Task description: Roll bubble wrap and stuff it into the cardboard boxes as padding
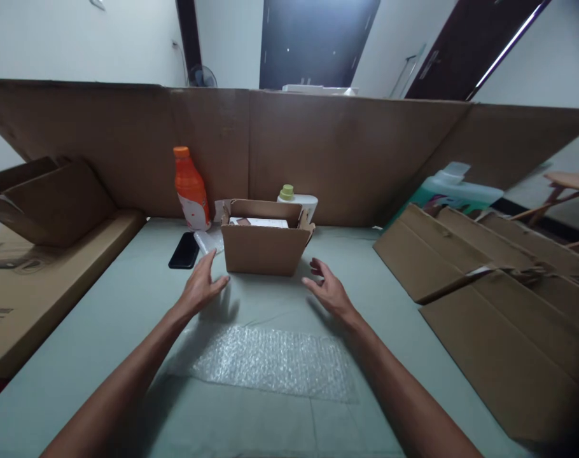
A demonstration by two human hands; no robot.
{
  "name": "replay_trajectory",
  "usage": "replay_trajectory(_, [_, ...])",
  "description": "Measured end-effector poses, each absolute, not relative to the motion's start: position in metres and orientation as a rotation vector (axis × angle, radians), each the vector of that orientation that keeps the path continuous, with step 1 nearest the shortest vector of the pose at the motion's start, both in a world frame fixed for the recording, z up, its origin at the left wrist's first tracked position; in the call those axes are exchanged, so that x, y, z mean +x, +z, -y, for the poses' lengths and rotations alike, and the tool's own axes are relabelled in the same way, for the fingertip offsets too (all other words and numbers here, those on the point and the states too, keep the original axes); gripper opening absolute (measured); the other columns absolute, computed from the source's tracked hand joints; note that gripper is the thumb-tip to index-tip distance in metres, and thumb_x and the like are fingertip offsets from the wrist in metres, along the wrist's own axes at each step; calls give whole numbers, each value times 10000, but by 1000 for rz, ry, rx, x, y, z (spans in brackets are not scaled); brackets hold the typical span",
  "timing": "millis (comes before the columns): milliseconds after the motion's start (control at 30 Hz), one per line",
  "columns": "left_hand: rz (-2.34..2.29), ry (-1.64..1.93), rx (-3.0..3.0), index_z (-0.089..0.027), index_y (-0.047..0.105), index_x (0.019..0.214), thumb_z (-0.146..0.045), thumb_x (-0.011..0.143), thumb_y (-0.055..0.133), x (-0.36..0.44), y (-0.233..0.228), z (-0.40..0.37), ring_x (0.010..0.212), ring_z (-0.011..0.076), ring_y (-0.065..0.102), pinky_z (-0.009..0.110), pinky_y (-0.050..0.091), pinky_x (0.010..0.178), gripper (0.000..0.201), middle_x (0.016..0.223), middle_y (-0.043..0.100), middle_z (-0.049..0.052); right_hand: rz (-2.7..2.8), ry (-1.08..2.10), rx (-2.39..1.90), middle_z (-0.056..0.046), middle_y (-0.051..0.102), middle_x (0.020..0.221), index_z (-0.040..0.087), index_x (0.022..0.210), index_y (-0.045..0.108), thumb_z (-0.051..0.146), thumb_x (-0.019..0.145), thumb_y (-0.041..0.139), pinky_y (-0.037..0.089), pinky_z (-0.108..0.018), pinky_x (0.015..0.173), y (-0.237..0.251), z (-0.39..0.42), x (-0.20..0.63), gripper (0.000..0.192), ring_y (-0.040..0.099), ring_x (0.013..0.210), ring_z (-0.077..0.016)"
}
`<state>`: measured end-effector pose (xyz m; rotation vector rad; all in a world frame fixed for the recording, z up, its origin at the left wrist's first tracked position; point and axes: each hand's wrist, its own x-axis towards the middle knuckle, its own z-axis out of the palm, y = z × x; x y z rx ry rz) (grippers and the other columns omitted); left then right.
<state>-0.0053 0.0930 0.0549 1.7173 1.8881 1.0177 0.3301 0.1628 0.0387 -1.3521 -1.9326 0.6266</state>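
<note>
The white bottle could be tipped if the open box is bumped back by the left hand or right hand, both spread.

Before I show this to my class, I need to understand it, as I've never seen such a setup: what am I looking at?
There is no machine here: a person works with bare hands. The single picture comes from a camera on that person's head, looking forward and down.

On the pale green surface, just ahead of the left hand and right hand, stands an open brown cardboard box. Nearer the camera lies a flat sheet of clear bubble wrap. Beyond the left hand are a flat black phone and an orange plastic bottle.

Both hands are open and hold nothing.
</note>
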Motion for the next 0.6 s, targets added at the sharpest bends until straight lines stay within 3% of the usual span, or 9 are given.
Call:
replay_trajectory(200, [-1788, 1095, 1712, -199, 278, 1533, -285, 808, 559, 21, 56, -135, 1089, 266, 647, 423, 526, 913, 782, 1297, 638, 123, 1979, 755, -1262, -162, 676, 1265, 155, 1413, 476, 317, 832, 592, 591, -398, 846, 37, -210, 290, 615, 674, 1099, -282])
replay_trajectory(300, [-1832, 1003, 1740, -160, 272, 1537, -303, 802, 567, 1, 51, -108, 1253, 310, 562, 467, 479, 1012, 805, 1433, 543, 173, 2011, 822, -1271, -172, 626, 1355, 160, 1437, 467, 326, 839, 586, 570, -419, 917, 37, -197, 303, 632, 641, 1174, -286])
replay_trajectory(367, [-1910, 798, 1844, -123, 348, 1503, -349, 795, 587, -21, 45, -74, 1296, 354, 522, 515, 445, 1052, 781, 1438, 534, 205, 2050, 868, -1304, -173, 613, 1377, 175, 1390, 534, 368, 836, 606, 542, -460, 970, 36, -175, 327, 591, 626, 1205, -306])
replay_trajectory(500, [-2044, 370, 2028, -115, 612, 1259, -443, 773, 617, -55, 24, 9, 1223, 425, 553, 589, 458, 1012, 587, 1320, 609, 227, 2279, 785, -1424, -184, 620, 1375, 199, 1155, 696, 416, 769, 693, 430, -606, 1057, 32, -101, 382, 443, 573, 1267, -394])
replay_trajectory(600, [-2088, 412, 2112, -166, 685, 927, -412, 815, 561, -57, 10, 49, 1238, 410, 549, 549, 493, 978, 297, 1356, 591, 212, 2326, 613, -1505, -181, 624, 1370, 206, 899, 704, 374, 819, 624, 456, -618, 996, 28, -45, 402, 202, 568, 1266, -401])
